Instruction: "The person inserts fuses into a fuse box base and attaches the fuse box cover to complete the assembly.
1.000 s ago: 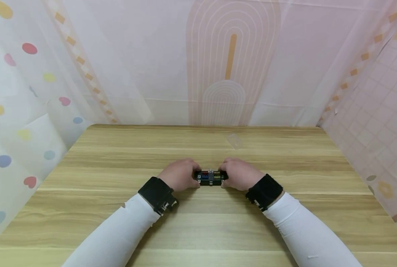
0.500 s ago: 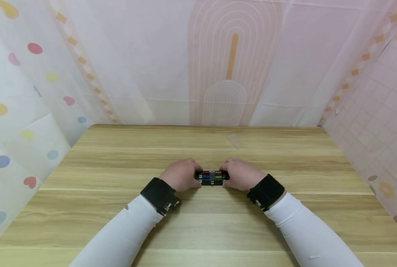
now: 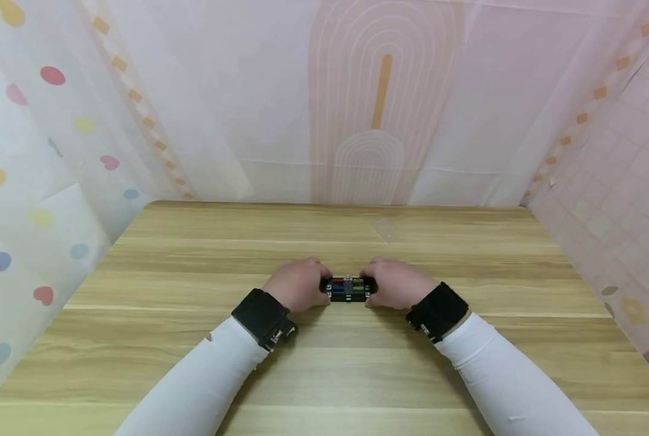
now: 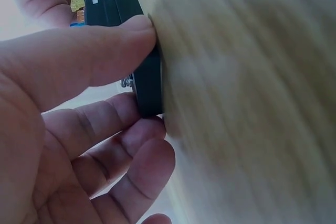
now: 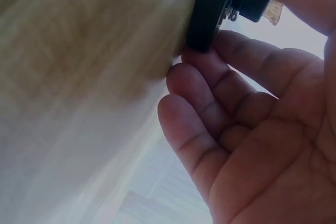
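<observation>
small black block (image 3: 348, 289) with coloured inserts (blue, red, yellow) and a metal stud on top lies flat on the wooden table (image 3: 193, 363), a little nearer the person than the table's middle. in the left wrist view the same block (image 4: 137, 56) stands edge-on against the wood grain; in the right wrist view its black end (image 5: 210, 11) shows with a yellowish piece beyond it.

left hand (image 3: 298, 284) clasps the block's left end: thumb (image 4: 89, 59) lies along the near side, curled fingers (image 4: 126, 153) close behind the far edge. right hand (image 3: 396, 283) mirrors it on the right end, fingers (image 5: 210, 103) bent under and round the block's end, thumb over the top at the frame's upper edge. both hands grasp the block, knuckles up, wrists low on the table, forearms angled inward in white sleeves (image 3: 204, 375) with black wrist straps (image 3: 263, 316).

against the frame one second earlier: block and both hands sit very slightly further right, grasp unchanged, block still flat on the wood.

block spans the gap between the two hands, only its middle stretch exposed in the head view.
</observation>
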